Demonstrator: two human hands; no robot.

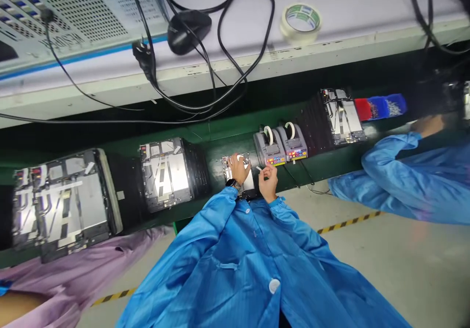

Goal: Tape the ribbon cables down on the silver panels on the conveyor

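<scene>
A metal tablet frame [167, 174] lies on the green bench [220, 137]. Next, the left hand [238, 169] rests with bent fingers on a small tablet frame [247, 181]; I cannot tell if it grips. That frame's long side seems to point away from the person. The right hand [268, 183] pinches a small white strip [259, 168], near a tape machine [269, 147].

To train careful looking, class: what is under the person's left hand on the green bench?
The left hand rests on an opened flat device, its silver inside showing beside the hand. Whatever lies beneath the palm is covered and cannot be seen.
</scene>
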